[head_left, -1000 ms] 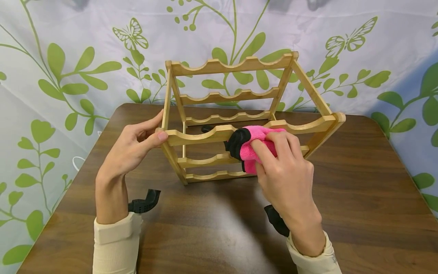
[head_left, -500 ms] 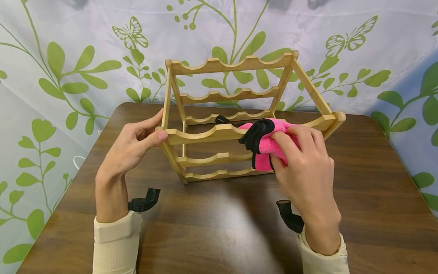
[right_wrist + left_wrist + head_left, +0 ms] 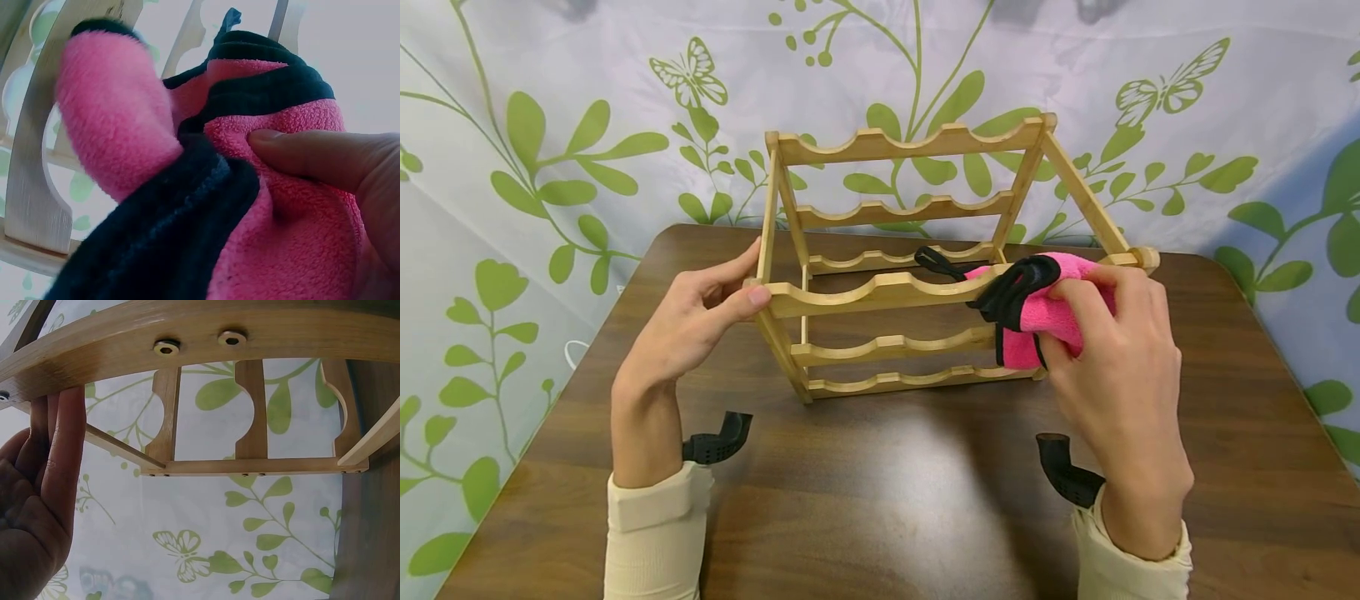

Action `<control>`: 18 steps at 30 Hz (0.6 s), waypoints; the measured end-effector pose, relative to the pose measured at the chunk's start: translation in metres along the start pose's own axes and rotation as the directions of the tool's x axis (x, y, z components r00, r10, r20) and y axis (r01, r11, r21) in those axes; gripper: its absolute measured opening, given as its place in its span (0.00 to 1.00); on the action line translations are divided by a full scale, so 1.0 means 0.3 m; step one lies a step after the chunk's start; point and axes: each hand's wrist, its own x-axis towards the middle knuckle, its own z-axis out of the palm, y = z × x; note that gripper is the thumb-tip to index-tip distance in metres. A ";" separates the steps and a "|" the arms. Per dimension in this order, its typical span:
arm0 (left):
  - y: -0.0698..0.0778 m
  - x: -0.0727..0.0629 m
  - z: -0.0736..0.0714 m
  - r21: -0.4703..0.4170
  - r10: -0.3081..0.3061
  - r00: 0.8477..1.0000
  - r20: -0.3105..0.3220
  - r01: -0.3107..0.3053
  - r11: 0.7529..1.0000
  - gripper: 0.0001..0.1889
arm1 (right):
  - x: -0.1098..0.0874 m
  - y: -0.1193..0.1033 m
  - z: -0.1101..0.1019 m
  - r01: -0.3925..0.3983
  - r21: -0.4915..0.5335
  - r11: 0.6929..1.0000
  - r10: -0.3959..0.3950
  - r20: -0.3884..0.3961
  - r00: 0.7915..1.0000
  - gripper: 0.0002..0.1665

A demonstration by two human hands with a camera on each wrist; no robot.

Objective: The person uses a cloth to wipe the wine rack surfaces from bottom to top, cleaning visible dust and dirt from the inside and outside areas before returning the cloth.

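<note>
A light wooden bottle rack [image 3: 891, 292] with scalloped rails stands on the table. At its near left top corner, my left hand [image 3: 681, 333] grips the frame, thumb on the front and fingers behind. In the left wrist view the fingers [image 3: 65, 437] lie against a wooden bar with hex bolts. My right hand [image 3: 1116, 367] holds a bunched pink cloth [image 3: 1052, 312] with black edging over the right part of the front top rail. The right wrist view shows the thumb [image 3: 300, 153] pressing into the fuzzy cloth [image 3: 119, 112]. The cloth hides part of that rail.
The brown wooden table [image 3: 865, 500] spreads around the rack. Behind it hangs a pale backdrop [image 3: 587, 50] with green leaves and butterflies. Black wrist-worn camera pieces [image 3: 718, 442] jut out near both wrists. A white cord loop [image 3: 576, 350] shows past the table's left edge.
My right hand has slid the pink cloth rightward along the front top rail, from its middle toward the right corner. My left hand and the rack have stayed in place.
</note>
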 end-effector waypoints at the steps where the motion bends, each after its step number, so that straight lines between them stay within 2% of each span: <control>1: 0.000 0.000 0.000 0.001 -0.001 1.000 0.001 0.001 1.000 0.25 | 0.000 0.002 0.000 -0.004 -0.003 1.000 0.004 0.001 1.000 0.23; 15: 0.000 -0.004 -0.004 -0.013 -0.008 1.000 -0.002 0.008 1.000 0.25 | 0.000 0.008 -0.014 -0.046 -0.012 0.999 0.046 -0.014 0.999 0.20; 18: -0.005 0.001 -0.002 -0.021 -0.005 1.000 0.001 0.005 1.000 0.25 | -0.007 0.010 -0.024 -0.048 0.012 0.999 0.048 -0.040 0.998 0.18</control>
